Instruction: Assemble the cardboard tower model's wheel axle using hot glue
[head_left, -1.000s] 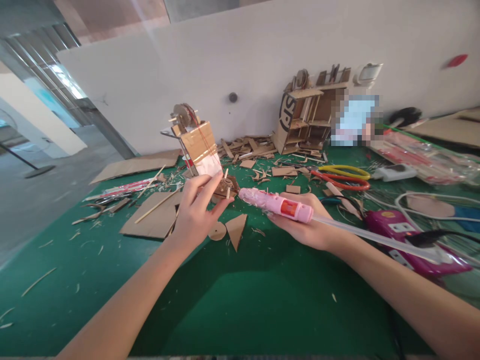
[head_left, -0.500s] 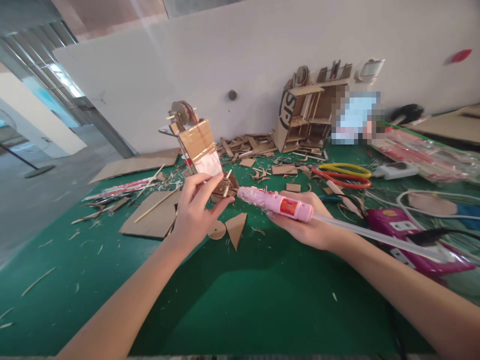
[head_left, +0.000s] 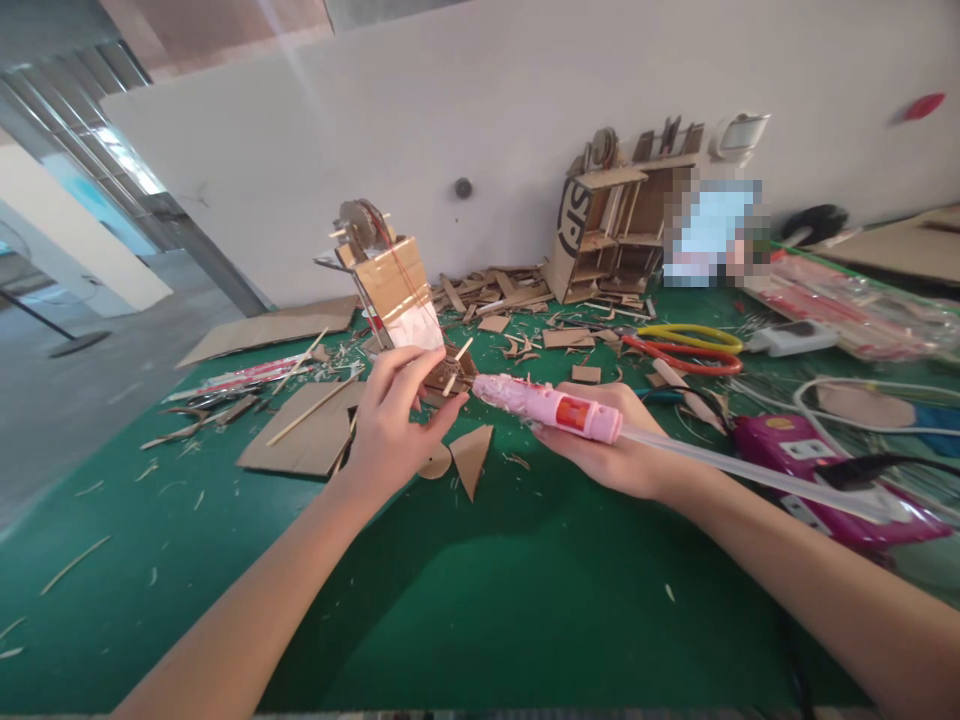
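My right hand (head_left: 604, 452) is wrapped round a pink hot glue gun (head_left: 551, 408), and a long clear glue stick (head_left: 720, 462) runs out of its back end. The gun's nozzle touches or nearly touches a small brown cardboard piece (head_left: 463, 380). That piece sits between the thumb and fingers of my left hand (head_left: 390, 410), which hides part of it. A short wooden stick (head_left: 459, 366) pokes out of the piece at a slant. Just behind stands a cardboard model (head_left: 390, 280) with a wheel on top and red string down its front.
Below my left hand lie a cardboard disc (head_left: 435, 463) and a cardboard triangle (head_left: 472, 458). A flat cardboard sheet (head_left: 274, 450) is at left. Scissors (head_left: 682, 355), a purple power strip (head_left: 787, 455) and cables lie at right. A cardboard shelf (head_left: 577, 240) stands against the wall among scraps.
The short wooden stick leans further to the right at its top. The glue gun has shifted very slightly left, and my left hand has hardly moved.
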